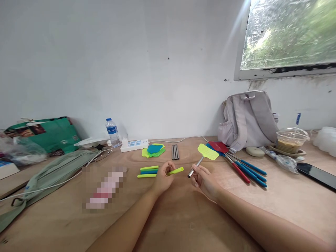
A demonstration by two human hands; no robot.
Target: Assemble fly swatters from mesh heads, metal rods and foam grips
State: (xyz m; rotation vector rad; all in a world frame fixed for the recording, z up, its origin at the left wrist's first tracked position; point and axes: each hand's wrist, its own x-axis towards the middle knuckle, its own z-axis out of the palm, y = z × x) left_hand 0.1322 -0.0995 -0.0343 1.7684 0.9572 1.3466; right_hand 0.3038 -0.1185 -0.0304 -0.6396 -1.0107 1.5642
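Left hand: I am watching the left hand (163, 176) closing its fingers around a yellow-green grip sleeve (175, 171), which is pointing right and slightly up, just above the wooden table (183, 217).

Right hand: the right hand (203, 179) is pinching the bare metal shaft of a yellow swatter (207, 152); the swatter's net head is lying toward the wall, and its open steel end is pointing at the sleeve without touching it.

Gap: I am seeing the sleeve's tip and the shaft's end sitting near each other, apart, between the two hands.

Spare sleeves: three more grip sleeves (148, 171), two yellow-green and one blue, are lying side by side just left of the left hand.

Finished pile: red and blue swatters (244, 167) are fanning out on the table right of the right hand, handles toward me.

Loose parts: swatter heads (153, 151) in green and blue are stacking near a power strip (134, 145), with a few metal rods (175, 152) lying beside them.

Backdrop: a grey backpack (246, 119) is leaning on the wall, a water bottle (112, 132) is standing at left, and a lidded drink cup (291, 139) and a phone (316, 174) are sitting at right.
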